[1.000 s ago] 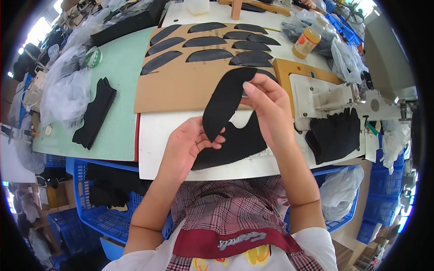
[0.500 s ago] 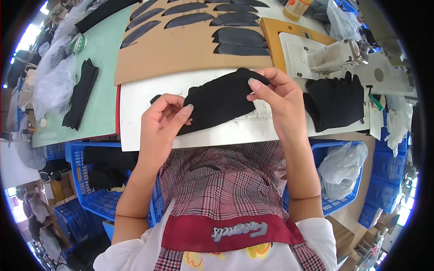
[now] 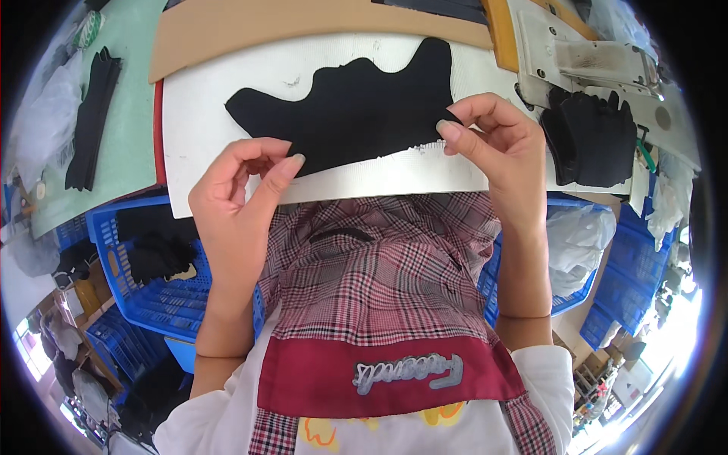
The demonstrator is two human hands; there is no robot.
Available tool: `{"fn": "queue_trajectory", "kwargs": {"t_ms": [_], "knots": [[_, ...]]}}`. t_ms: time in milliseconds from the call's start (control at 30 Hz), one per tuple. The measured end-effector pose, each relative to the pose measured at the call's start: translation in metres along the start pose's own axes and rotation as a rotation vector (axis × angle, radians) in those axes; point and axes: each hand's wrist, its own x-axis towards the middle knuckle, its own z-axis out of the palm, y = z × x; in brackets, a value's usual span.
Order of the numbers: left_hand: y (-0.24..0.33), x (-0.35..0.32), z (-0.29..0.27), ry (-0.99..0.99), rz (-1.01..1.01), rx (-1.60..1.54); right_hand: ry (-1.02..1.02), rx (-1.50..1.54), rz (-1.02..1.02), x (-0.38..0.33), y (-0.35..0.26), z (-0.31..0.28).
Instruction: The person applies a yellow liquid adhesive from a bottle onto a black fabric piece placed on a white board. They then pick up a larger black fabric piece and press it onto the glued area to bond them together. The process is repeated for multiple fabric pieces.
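Observation:
A black cut fabric piece (image 3: 356, 114) with a wavy far edge is spread out over the white worktop (image 3: 205, 114). My left hand (image 3: 246, 178) pinches its near left corner between thumb and fingers. At the near right corner, my right hand (image 3: 489, 140) holds the fabric in a similar pinch. The piece's two side lobes point away from me, and its near edge runs almost straight between my hands. To the right of my right hand lies a stack of black fabric pieces (image 3: 591, 140) with finger-shaped ends.
Beyond the fabric is a brown board (image 3: 318, 23). A white sewing machine (image 3: 607, 61) stands at the far right. On the green surface (image 3: 133, 114) at left lies a folded black strip (image 3: 92, 121). Blue crates (image 3: 163, 303) flank my lap, one holding a plastic bag (image 3: 580, 243).
The black fabric has been opened out from a folded, bunched shape to a flat spread. My hands have moved apart to its near corners. The whole view has shifted toward my lap.

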Motion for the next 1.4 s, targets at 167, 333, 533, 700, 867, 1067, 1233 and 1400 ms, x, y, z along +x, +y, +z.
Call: {"fn": "queue_trajectory", "kwargs": {"t_ms": [167,333,533,700,867,1067,1233,1400], "knots": [[-0.003,-0.005,0.002,0.03,0.019,-0.029,-0.013,-0.003,-0.081,0.003,0.001,0.002],[-0.006,-0.001,0.002,0.036,0.168,0.246,0.002,-0.185,-0.109,0.007,0.009,0.002],[-0.014,-0.001,0.009,0.067,0.122,0.452,0.007,-0.355,-0.087,0.009,0.017,0.003],[-0.022,0.0,0.009,0.04,0.111,0.414,0.017,-0.311,-0.061,0.011,0.019,0.007],[-0.021,0.004,0.009,0.019,0.096,0.412,0.021,-0.343,-0.075,0.013,0.02,0.007],[-0.022,0.004,0.009,0.03,0.102,0.44,0.032,-0.355,-0.071,0.012,0.02,0.008],[-0.023,0.003,0.01,0.042,0.116,0.457,0.035,-0.353,-0.093,0.011,0.021,0.009],[-0.021,0.003,0.011,0.046,0.107,0.459,0.039,-0.371,-0.099,0.011,0.021,0.009]]}}
